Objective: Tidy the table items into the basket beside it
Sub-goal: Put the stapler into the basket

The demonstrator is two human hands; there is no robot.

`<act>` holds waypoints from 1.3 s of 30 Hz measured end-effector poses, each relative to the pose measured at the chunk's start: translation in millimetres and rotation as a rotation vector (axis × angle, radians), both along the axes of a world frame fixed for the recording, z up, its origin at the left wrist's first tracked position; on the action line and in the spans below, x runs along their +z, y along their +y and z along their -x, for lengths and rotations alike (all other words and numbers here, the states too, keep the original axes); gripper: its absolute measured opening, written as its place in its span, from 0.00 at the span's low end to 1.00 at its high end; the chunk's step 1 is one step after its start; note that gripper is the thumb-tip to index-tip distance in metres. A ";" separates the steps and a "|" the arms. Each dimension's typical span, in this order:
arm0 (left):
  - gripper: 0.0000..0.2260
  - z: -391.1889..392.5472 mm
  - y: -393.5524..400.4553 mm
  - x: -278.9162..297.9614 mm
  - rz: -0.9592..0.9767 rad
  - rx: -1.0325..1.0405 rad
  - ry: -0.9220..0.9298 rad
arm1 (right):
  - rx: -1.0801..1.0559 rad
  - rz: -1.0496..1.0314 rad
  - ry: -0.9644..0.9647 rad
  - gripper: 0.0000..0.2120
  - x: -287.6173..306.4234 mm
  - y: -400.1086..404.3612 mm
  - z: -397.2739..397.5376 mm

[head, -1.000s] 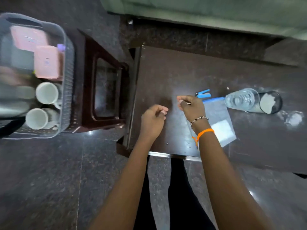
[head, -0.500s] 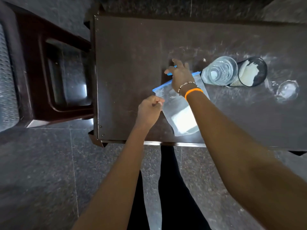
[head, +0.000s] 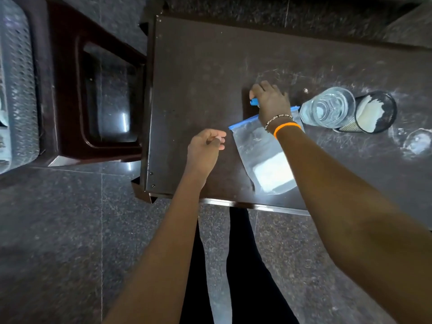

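The right hand (head: 268, 101) lies palm-down on the dark surface (head: 198, 66), its fingers bent over a small blue object (head: 254, 102) of which only a tip shows at the hand's left edge — whether the fingers actually grip it or merely cover it cannot be told. A beaded bracelet (head: 279, 118) and an orange band (head: 287, 127) circle the wrist behind it.

Under that wrist and forearm lies a clear zip bag (head: 259, 157) with a blue seal strip, flat on the surface, something pale and rectangular inside its lower end. The bag runs from just below the right hand down toward the near edge of the surface.

The left hand (head: 205, 150) hovers just left of the bag's sealed end, fingers loosely curled with the thumb near the fingertips; nothing is visible between them.

To the right of the right hand a clear glass jar (head: 327, 108) lies on its side, touching or nearly touching a black mesh cup (head: 374, 113) with white material in it. Further right, a pale smudge (head: 416, 143) marks the surface.

Well to the left of both hands, past the surface's edge, stands a dark red stool (head: 70, 90) — and on its far side the perforated grey basket (head: 18, 90), cut off by the frame edge.
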State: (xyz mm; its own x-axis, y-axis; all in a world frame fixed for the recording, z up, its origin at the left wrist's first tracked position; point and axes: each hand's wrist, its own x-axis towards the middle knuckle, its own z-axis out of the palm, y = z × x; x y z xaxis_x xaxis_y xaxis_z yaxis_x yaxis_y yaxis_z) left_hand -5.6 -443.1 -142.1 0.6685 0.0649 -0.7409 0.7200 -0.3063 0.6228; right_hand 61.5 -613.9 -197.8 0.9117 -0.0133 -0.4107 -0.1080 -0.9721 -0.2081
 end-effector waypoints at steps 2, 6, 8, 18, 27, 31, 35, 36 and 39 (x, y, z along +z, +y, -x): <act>0.10 -1.2 17.0 7.2 0.028 0.080 -0.027 | -0.110 -0.144 -0.081 0.22 9.3 10.3 -4.2; 0.10 -3.8 59.6 23.3 0.045 0.234 -0.080 | -0.334 -0.593 -0.094 0.16 38.6 53.3 -8.4; 0.10 -6.9 87.0 32.2 0.036 0.316 -0.118 | -0.502 -0.824 0.026 0.14 56.2 88.2 -10.7; 0.11 -28.7 239.7 97.0 0.010 0.739 -0.313 | -0.425 -1.347 0.391 0.18 145.4 283.9 -45.1; 0.12 -84.5 326.1 102.4 0.025 0.845 -0.293 | -0.198 -0.951 0.174 0.13 154.1 420.7 -128.5; 0.15 -101.2 341.0 90.4 0.019 0.799 -0.205 | 0.038 -0.735 0.017 0.13 139.1 462.0 -154.5; 0.14 -102.8 350.5 81.1 0.020 0.793 -0.154 | 0.188 -0.499 -0.046 0.11 121.5 490.4 -166.5; 0.14 -101.9 350.9 79.7 0.022 0.780 -0.156 | 0.217 -0.463 -0.051 0.11 117.4 495.1 -168.3; 0.13 -99.0 354.7 76.7 0.035 0.735 -0.171 | 0.250 -0.399 -0.072 0.11 107.2 510.4 -173.2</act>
State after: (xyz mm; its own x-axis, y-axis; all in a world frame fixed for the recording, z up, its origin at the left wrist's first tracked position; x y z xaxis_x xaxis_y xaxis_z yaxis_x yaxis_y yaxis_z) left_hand 93.5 -88.4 -65.4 0.5675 0.5169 -0.6409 0.6238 0.2381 0.7444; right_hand 234.7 -103.5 -90.6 0.8930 0.3561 -0.2753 0.1475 -0.8093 -0.5686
